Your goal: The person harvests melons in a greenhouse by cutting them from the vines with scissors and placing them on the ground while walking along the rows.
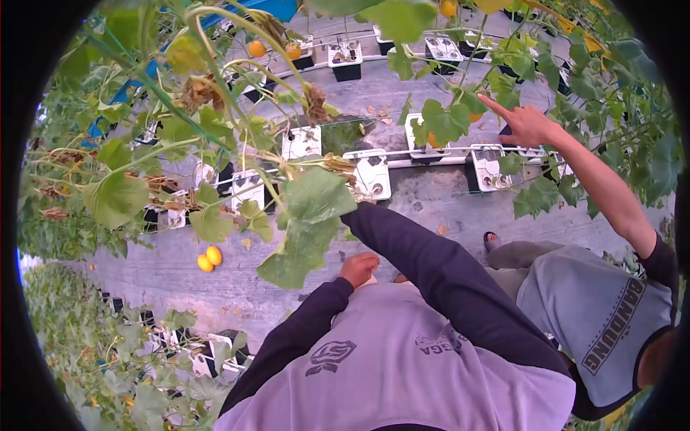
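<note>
My left hand (359, 269) is curled closed in front of my waist; whatever it may hold is hidden. My right arm, in a dark sleeve (431, 255), reaches forward across my body. Its cuff ends behind a large green leaf (313, 219), and my right hand is hidden there. Close to that cuff stands a white-lidded planter box (370, 176) with withered brown leaves (334, 164) beside it. Two yellow melons (210, 258) lie together on the grey ground sheet, left of the leaf.
At the right, a co-worker in a grey shirt (575, 294) stretches out an arm, index finger of the hand (528, 123) extended. Vines with leaves hang on both sides. Rows of planter boxes (346, 57) run along a white pipe. Orange-yellow fruits (256, 48) hang higher up.
</note>
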Available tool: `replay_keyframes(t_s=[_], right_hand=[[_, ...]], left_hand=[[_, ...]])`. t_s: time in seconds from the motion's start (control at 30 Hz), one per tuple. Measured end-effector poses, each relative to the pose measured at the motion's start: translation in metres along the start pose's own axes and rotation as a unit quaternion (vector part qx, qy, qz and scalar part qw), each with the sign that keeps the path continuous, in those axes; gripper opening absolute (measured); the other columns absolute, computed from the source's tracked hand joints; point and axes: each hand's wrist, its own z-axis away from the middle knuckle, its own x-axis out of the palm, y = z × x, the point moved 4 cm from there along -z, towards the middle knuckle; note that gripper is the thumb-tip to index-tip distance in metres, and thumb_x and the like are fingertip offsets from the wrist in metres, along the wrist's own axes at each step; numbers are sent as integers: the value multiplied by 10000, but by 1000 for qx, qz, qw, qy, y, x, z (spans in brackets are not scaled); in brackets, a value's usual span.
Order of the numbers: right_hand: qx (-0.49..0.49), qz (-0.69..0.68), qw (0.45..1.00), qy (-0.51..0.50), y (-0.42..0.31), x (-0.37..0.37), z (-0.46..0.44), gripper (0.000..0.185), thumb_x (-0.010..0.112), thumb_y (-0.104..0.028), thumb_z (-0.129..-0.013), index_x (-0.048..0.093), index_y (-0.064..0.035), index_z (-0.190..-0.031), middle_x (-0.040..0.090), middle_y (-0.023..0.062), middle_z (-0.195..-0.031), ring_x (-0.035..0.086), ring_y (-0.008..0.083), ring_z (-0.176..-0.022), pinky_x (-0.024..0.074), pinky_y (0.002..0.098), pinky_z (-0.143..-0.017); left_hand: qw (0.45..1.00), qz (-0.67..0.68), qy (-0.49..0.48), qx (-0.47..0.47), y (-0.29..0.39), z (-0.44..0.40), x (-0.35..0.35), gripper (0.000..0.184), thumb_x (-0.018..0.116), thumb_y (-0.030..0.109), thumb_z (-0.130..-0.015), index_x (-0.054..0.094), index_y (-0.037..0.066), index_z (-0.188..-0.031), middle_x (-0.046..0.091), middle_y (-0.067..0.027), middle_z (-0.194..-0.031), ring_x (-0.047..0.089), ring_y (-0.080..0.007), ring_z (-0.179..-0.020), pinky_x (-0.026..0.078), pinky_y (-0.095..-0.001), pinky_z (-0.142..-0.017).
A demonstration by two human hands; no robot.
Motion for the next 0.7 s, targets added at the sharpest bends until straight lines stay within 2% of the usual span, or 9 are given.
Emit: replay_keyframes(t_s=[0.07,0.17,0.33,0.4,0.47,0.53,0.57,0.6,0.7], right_hand=[[4,26,997,-73,-6,15,-10,560,630,-231,-713,452,-62,-1217,549,187,-1116,550,318,-1000,421,347,-873],[-30,88,973,-209,-19,28,-29,553,597,-208,-706,450,-65,-1220,552,214,-1089,538,359,-994,422,398,-873],[-178,255,893,-326,-21,-14,-58,465,618,-98,-632,469,-55,-1070,582,169,-813,580,352,-803,453,465,-697],[-221,328,886,-243,-18,-72,-73,473,626,-63,-643,450,-91,-1081,565,121,-833,571,309,-815,439,422,-685],[-260,304,905,-149,8,-151,-87,528,635,-71,-659,453,-99,-1154,544,100,-897,540,266,-874,428,389,-741],[-224,145,952,151,45,-235,-86,480,676,-28,-658,499,-55,-1103,549,109,-906,557,227,-873,466,309,-747],[-93,21,942,323,47,-260,-94,467,695,-74,-712,470,-35,-1119,543,97,-937,559,172,-885,474,284,-732],[-128,-127,881,438,44,-282,-117,527,688,-126,-756,396,-23,-1182,511,69,-956,525,138,-896,460,283,-756],[-327,-186,786,490,-47,-352,-208,540,610,-342,-828,301,-42,-1155,489,68,-935,536,171,-835,451,319,-794]], left_hand=[[996,-64,-48,-27,-11,-15,21,34,559,47,-622,554,80,-628,612,-46,-740,602,-247,-649,479,-363,-551],[983,-93,-95,-126,-27,-57,47,490,572,296,-811,467,58,-1226,450,-159,-1274,369,-318,-1216,233,-397,-1039],[994,53,-61,-80,-77,-150,52,622,521,399,-847,329,53,-1327,313,-138,-1385,250,-251,-1298,159,-349,-1072],[929,212,-172,-249,-137,-163,72,428,513,276,-855,471,48,-1215,392,-143,-1327,368,-265,-1226,262,-385,-1021],[908,-181,-327,-188,-157,-217,58,297,545,212,-772,594,56,-1020,582,-145,-1068,540,-300,-1014,443,-411,-828],[945,-167,-275,-66,-116,-264,13,113,563,126,-687,593,125,-797,590,-76,-832,576,-277,-859,477,-398,-700],[949,-139,-275,-64,-116,-284,4,128,543,98,-684,594,132,-797,595,-62,-847,575,-270,-856,477,-405,-692],[954,-145,-257,-50,-113,-292,-7,148,518,68,-682,590,131,-795,594,-55,-845,574,-265,-850,476,-408,-689],[966,-126,-220,-45,-118,-329,-26,190,472,14,-681,581,116,-798,582,-61,-823,561,-278,-861,462,-403,-706]])
